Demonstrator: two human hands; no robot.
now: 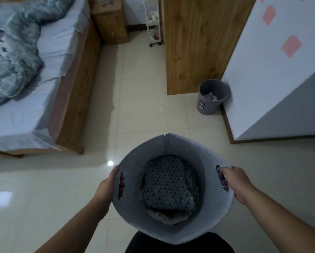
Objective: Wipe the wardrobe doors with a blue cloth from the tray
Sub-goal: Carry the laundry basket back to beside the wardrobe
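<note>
At the bottom centre, the left hand [108, 181] and right hand [232, 181] each curl their fingers through a handle hole of a grey felt basket [171, 143] holding patterned cloth [168, 181], with a grey bin [212, 96] beyond and the wooden wardrobe [195, 42] at upper right.

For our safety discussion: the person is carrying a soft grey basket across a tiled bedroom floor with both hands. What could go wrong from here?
1. The basket blocks the view of the feet, and the glossy floor tiles may be slippery.
2. The soft wall bends where the left hand and right hand hold its cut-out handles; the grip could slip and spill the patterned fabric.
3. The grey bin stands ahead near the wooden panel, a possible bump.
</note>
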